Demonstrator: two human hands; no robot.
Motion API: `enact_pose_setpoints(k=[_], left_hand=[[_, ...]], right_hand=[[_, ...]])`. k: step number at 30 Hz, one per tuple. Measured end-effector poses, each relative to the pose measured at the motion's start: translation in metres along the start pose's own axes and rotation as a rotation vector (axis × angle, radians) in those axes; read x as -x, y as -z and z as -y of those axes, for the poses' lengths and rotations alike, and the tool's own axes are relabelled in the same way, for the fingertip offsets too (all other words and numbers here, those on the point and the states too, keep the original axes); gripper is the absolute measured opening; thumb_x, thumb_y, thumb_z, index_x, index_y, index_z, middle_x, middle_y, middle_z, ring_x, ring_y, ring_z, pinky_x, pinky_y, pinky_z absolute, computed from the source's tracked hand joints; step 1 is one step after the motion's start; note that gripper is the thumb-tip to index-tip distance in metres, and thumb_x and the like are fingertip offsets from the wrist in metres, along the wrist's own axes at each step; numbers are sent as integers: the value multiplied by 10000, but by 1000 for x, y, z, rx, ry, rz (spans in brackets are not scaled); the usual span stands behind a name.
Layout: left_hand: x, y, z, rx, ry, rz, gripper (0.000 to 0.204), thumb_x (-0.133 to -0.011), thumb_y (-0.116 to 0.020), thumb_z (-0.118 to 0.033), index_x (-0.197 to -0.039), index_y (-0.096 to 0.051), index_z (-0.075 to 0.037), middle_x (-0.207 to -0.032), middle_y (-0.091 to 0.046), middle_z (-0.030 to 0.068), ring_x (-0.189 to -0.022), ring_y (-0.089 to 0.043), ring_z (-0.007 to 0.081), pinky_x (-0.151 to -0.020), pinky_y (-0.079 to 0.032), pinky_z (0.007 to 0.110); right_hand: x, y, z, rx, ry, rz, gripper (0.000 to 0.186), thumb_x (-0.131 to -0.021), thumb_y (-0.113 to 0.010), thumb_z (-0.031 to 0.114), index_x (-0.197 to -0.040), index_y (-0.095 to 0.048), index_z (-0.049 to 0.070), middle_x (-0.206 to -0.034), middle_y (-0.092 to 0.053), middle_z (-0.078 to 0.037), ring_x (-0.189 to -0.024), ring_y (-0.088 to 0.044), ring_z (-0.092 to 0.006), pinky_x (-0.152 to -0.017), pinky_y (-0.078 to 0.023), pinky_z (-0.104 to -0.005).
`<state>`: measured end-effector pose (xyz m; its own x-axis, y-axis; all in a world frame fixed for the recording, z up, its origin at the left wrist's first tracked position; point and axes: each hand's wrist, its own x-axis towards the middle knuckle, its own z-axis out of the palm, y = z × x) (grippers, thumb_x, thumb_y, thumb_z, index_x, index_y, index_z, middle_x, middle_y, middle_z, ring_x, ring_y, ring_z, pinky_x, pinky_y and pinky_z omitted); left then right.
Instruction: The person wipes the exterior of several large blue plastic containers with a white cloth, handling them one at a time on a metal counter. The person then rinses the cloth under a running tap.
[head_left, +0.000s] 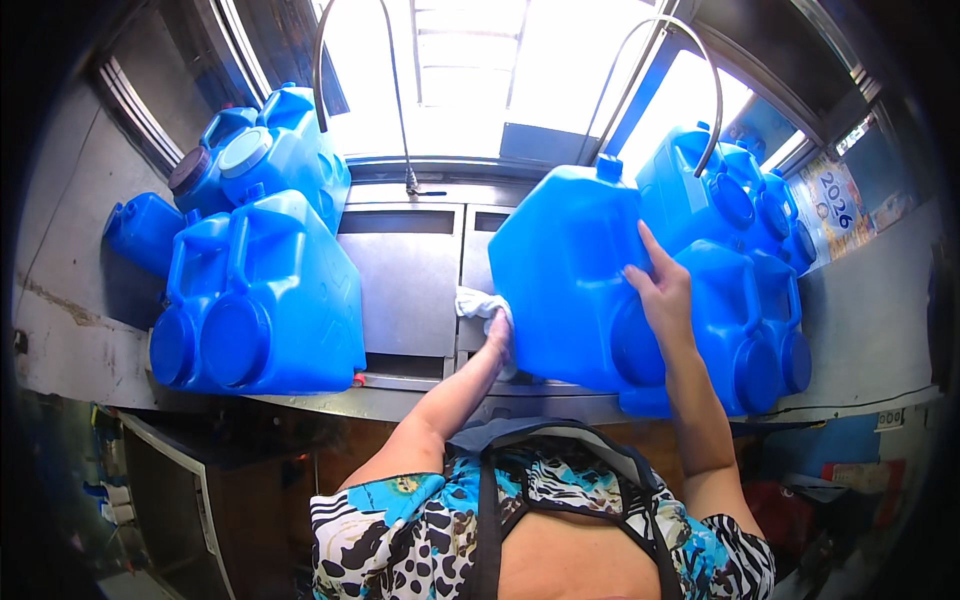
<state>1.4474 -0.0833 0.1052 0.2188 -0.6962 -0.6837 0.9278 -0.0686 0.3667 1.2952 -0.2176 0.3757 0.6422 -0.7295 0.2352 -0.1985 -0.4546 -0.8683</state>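
1. The tabletop (410,275) is a worn steel counter with flat hatch lids set into its middle; it runs from wall to wall below a bright window (470,70).
2. Two thin curved spouts (322,60) arch up from the back edge, against the glare.
3. The left hand (497,335) has its grip closed on a white cloth (478,303), pressed to the left side of a big blue jug (570,290).
4. That jug stands tilted at the front edge of the tabletop, right of centre.
5. The right hand (660,290) lies flat on the jug's face, fingers spread, its grip open and holding nothing.
6. More blue jugs (745,250) crowd just behind and right of it, touching one another.
7. A second stack of jugs (255,290) lies on its side at the left, round caps facing forward.
8. Grey metal walls close both ends; a calendar (835,205) hangs on the right one.
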Motion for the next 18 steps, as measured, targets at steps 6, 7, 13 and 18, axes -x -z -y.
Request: enact_pose_setpoints(k=[6, 7, 13, 18], left_hand=[[30, -23, 35, 302, 112, 44, 693, -1039, -203, -614, -1433, -523, -142, -1398, -599, 137, -1263, -570, 353, -1060, -443, 580], [42, -36, 29, 363, 102, 78, 687, -1039, -211, -610, -1435, -521, -143, -1407, -591, 142, -1274, -561, 359, -1066, -432, 599], [148, -108, -34, 326, 22, 250, 556, -1061, -312, -450, -1412, -522, -73, -1404, -583, 182, -1309, -539, 385, -1134, -382, 605], [228, -111, -81, 372, 148, 1117, 480, -1070, -362, -318, -1407, -498, -4, -1408, -559, 234, -1292, -558, 386, -1121, -420, 559]], right_hand=[[-72, -46, 20, 429, -8, 8, 624, -830, -668, 199, -1447, -576, 183, -1259, -692, -190, -1118, -682, -348, -996, -509, -429], [-80, -54, 24, 492, -46, 16, 628, -829, -663, 202, -1451, -572, 188, -1275, -684, -189, -1148, -667, -362, -1015, -500, -438], [-81, -77, 38, 475, -21, -25, 622, -853, -739, 235, -1446, -573, 141, -1385, -629, -173, -1267, -610, -348, -1084, -463, -430], [-28, -42, 51, -144, 419, -37, 706, -847, -803, 406, -1442, -565, 110, -1448, -563, -209, -1325, -569, -322, -1116, -428, -455]])
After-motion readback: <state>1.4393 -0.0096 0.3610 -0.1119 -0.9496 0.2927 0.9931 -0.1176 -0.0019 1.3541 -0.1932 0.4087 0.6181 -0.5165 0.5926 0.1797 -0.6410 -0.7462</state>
